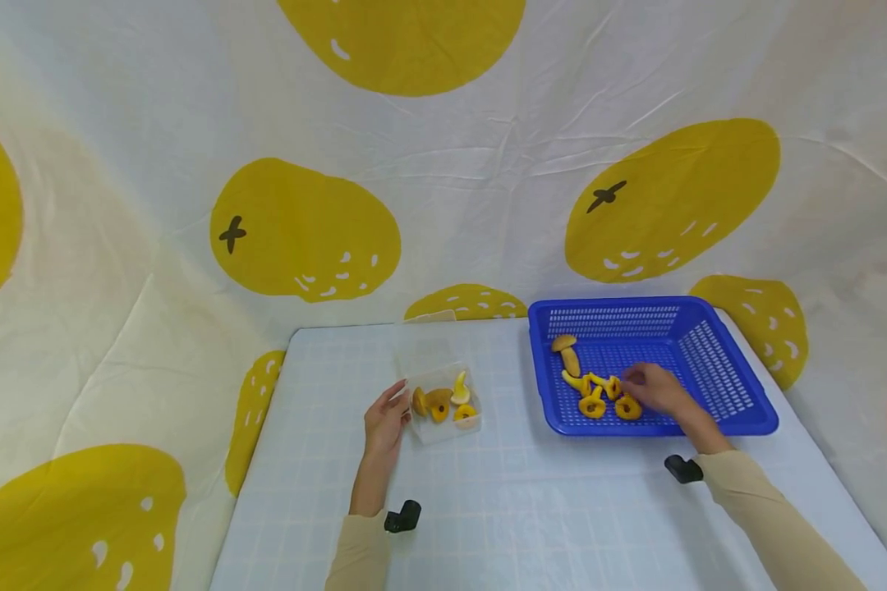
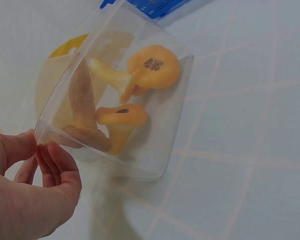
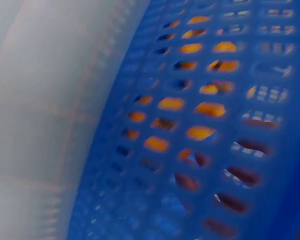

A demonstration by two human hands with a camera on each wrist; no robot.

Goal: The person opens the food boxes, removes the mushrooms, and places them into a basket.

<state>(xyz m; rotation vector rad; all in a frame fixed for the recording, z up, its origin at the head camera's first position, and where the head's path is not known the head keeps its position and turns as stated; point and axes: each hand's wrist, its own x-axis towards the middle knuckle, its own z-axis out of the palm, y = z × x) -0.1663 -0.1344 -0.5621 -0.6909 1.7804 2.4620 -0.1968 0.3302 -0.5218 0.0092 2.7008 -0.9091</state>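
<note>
My left hand (image 1: 387,419) pinches the rim of a clear plastic container (image 2: 165,145) between thumb and fingers. Several yellow and brown mushrooms (image 2: 153,65) lie inside it, and its clear lid (image 1: 425,345) stands raised behind. To the right, my right hand (image 1: 654,387) reaches over the front of a blue plastic basket (image 1: 739,423). Its fingertips are down at a small yellow mushroom (image 1: 612,387); whether they grip it is not clear. More yellow mushrooms (image 1: 593,404) and a brown-capped mushroom (image 1: 564,353) lie in the basket. The right wrist view shows the slotted basket wall (image 3: 190,165), blurred, with the hand hidden.
Both things stand on a table with a pale checked cover (image 1: 517,492). A white cloth with big yellow fruit prints (image 1: 488,164) hangs behind and at the sides. The basket's wall rises between the right wrist camera and the mushrooms.
</note>
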